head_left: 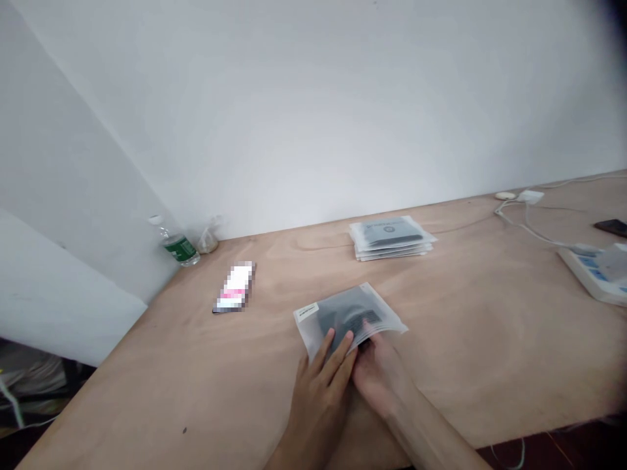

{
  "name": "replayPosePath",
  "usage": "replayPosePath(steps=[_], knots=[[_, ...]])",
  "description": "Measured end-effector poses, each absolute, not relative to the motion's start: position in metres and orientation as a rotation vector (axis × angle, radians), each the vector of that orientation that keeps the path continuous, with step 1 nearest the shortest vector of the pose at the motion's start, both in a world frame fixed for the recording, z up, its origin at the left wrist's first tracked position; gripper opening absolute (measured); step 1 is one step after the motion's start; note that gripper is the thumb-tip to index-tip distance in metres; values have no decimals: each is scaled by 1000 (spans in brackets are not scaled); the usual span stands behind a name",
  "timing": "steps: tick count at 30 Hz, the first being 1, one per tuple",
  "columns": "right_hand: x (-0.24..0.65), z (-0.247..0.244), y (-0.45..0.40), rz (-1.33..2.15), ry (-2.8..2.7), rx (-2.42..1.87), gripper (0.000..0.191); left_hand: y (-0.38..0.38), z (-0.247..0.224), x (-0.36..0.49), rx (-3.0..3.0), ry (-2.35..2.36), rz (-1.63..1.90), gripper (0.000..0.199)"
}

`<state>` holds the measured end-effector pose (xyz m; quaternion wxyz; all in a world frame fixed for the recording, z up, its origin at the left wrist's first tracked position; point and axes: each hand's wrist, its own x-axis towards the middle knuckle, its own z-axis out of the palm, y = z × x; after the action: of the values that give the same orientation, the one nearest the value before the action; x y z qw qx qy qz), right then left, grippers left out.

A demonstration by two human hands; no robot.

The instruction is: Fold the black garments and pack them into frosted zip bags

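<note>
A frosted plastic bag (386,316) lies on the wooden table in front of me, with a white label (308,312) at its upper left corner. Through the film shows a dark flat item (343,312). My left hand (323,385) rests on the bag's near left part, fingers stretched out over it. At the near edge of the bag is my right hand (379,372), its fingertips partly under the film and closed around the dark item's near edge. Its other fingers are mostly hidden.
A stack of similar filled bags (392,238) stands near the wall. On the left are a phone (236,287), a water bottle (180,249) and a small knotted plastic bag (208,240). A power strip (595,277), cables (524,225) and a dark phone-like object (612,227) lie right.
</note>
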<state>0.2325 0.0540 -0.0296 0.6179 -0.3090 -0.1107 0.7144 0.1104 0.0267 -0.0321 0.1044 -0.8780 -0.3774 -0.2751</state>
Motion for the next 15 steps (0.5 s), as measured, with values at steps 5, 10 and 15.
replayPosePath(steps=[5, 10, 15], knots=[[270, -11, 5, 1983, -416, -950, 20, 22, -29, 105, -2502, -1185, -1021, 27], [290, 17, 8, 1539, -1353, -1123, 19, 25, -32, 108, -2507, -1259, -1041, 21], [264, 9, 61, 653, -1935, -1379, 32, 28, -38, 110, -2498, -1270, -908, 24]])
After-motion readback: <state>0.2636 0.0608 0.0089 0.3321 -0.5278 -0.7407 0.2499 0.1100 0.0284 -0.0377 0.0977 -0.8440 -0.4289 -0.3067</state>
